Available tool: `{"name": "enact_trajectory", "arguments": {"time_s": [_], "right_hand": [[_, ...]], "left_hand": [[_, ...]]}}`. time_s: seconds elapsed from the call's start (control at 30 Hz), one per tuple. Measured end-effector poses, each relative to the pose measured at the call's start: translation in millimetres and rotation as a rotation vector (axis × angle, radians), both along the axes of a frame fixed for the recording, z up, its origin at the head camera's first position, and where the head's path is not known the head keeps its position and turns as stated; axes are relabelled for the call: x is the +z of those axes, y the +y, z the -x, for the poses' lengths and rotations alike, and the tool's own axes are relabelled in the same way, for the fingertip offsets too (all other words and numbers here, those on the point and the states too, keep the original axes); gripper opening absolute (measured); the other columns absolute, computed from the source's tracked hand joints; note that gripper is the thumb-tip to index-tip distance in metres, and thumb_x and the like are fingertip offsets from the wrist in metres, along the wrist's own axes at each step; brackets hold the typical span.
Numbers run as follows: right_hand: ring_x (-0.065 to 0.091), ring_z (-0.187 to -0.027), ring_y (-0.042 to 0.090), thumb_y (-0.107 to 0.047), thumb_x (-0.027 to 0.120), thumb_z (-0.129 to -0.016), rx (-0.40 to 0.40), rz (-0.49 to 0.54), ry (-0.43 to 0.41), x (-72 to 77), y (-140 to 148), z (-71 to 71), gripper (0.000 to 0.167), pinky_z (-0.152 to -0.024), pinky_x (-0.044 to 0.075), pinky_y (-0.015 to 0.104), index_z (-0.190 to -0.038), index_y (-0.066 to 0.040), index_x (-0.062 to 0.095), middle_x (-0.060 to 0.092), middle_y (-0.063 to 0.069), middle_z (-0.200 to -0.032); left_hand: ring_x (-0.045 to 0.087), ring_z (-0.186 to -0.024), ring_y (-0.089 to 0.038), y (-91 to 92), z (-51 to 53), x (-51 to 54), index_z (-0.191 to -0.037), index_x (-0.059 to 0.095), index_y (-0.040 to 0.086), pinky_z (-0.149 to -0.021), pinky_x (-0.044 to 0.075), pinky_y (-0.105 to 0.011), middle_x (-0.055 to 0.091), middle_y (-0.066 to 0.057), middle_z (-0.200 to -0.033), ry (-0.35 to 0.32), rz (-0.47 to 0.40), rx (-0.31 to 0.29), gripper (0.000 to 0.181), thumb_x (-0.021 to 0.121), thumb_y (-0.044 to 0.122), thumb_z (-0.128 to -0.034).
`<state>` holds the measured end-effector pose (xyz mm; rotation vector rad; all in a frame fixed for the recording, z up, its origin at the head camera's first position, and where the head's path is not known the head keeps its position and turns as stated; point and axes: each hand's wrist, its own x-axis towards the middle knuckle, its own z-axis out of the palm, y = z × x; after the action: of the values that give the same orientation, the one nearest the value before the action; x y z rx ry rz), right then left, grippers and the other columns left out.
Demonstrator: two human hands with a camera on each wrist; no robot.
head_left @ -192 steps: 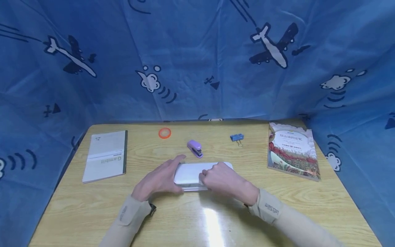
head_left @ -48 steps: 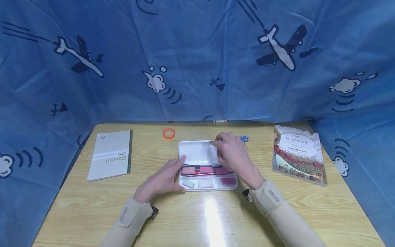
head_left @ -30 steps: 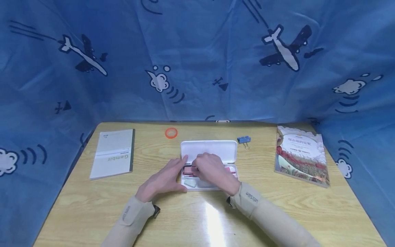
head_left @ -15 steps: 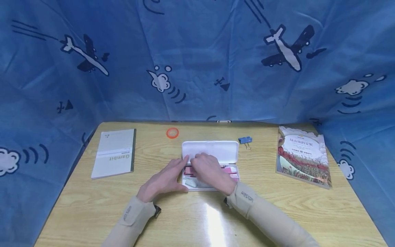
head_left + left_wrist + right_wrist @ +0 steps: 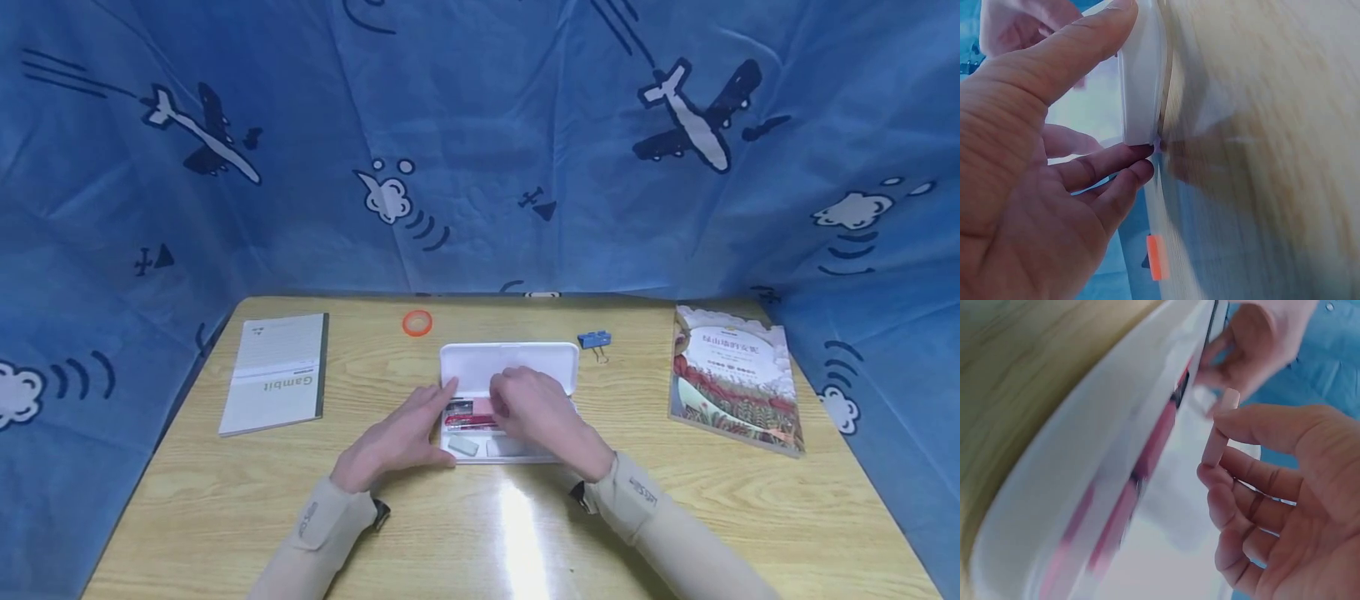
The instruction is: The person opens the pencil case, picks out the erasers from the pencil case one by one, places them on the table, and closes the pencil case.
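Note:
A white case [image 5: 468,360] lies on the table with its lid raised. Inside are a red pen-like item [image 5: 468,422], a pale green eraser-like piece [image 5: 462,446] and other pink pieces. My left hand [image 5: 393,435] grips the case's left end; in the left wrist view the thumb presses one side of the case [image 5: 1142,75] and fingertips touch the other. Over the middle of the case is my right hand [image 5: 543,417]. Seen from the right wrist, that hand [image 5: 1297,487] pinches a small pink block [image 5: 1216,440] between thumb and fingertips. Its palm hides the case's right part in the head view.
A Gambit notebook [image 5: 273,375] lies at the left, an illustrated book [image 5: 735,379] at the right. Behind the case are an orange ring [image 5: 417,323] at the left and a blue binder clip [image 5: 594,339] at the right. Blue printed cloth [image 5: 465,125] surrounds the table.
The case lid has been opened since the oldest frame, and the purple stapler is out of sight. My right hand moved from the lid into the case, then slightly right, with the pink block now pinched.

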<state>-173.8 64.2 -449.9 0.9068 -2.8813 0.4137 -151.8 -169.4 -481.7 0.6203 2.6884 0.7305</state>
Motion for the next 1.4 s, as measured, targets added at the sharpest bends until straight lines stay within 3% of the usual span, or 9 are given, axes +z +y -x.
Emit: {"name": "enact_trajectory", "arguments": {"time_s": [0.3, 0.67, 1.0, 1.4], "right_hand": [[0.05, -0.063, 0.01, -0.016, 0.083, -0.079, -0.122, 0.055, -0.035, 5.8, 71.8, -5.5, 0.017, -0.053, 0.043, 0.022, -0.08, -0.017, 0.067, 0.061, -0.003, -0.076], [0.061, -0.069, 0.017, -0.002, 0.076, -0.078, -0.234, 0.064, -0.066, -3.6, 142.6, -1.1, 0.01, -0.06, 0.054, 0.034, -0.082, -0.009, 0.07, 0.068, 0.004, -0.08], [0.057, -0.066, 0.017, 0.007, 0.075, -0.072, -0.235, 0.046, -0.127, -16.6, 154.9, 4.5, 0.016, -0.06, 0.053, 0.033, -0.082, -0.005, 0.072, 0.066, 0.005, -0.074], [0.064, -0.072, 0.02, 0.008, 0.072, -0.073, -0.248, 0.043, -0.196, -21.3, 149.7, 5.0, 0.02, -0.066, 0.057, 0.036, -0.086, -0.006, 0.075, 0.072, 0.008, -0.082]], "left_hand": [[0.036, -0.148, -0.025, 1.9, -1.5, 1.9, -0.164, 0.014, 0.014, -0.122, 0.035, -0.043, 0.032, -0.013, -0.165, -0.023, 0.011, 0.019, 0.119, 0.09, 0.036, -0.0754], [0.036, -0.147, -0.026, 0.3, -0.5, 0.8, -0.164, 0.015, 0.013, -0.122, 0.036, -0.043, 0.033, -0.014, -0.164, -0.014, 0.01, 0.008, 0.118, 0.09, 0.036, -0.0754], [0.039, -0.144, -0.026, 2.0, -0.6, 1.2, -0.164, 0.017, 0.013, -0.12, 0.038, -0.044, 0.035, -0.014, -0.163, -0.009, 0.032, 0.009, 0.117, 0.09, 0.038, -0.0758], [0.037, -0.146, -0.026, 1.6, -1.1, 1.6, -0.164, 0.017, 0.015, -0.121, 0.038, -0.044, 0.032, -0.013, -0.165, -0.014, 0.04, 0.015, 0.117, 0.09, 0.038, -0.0755]]}}
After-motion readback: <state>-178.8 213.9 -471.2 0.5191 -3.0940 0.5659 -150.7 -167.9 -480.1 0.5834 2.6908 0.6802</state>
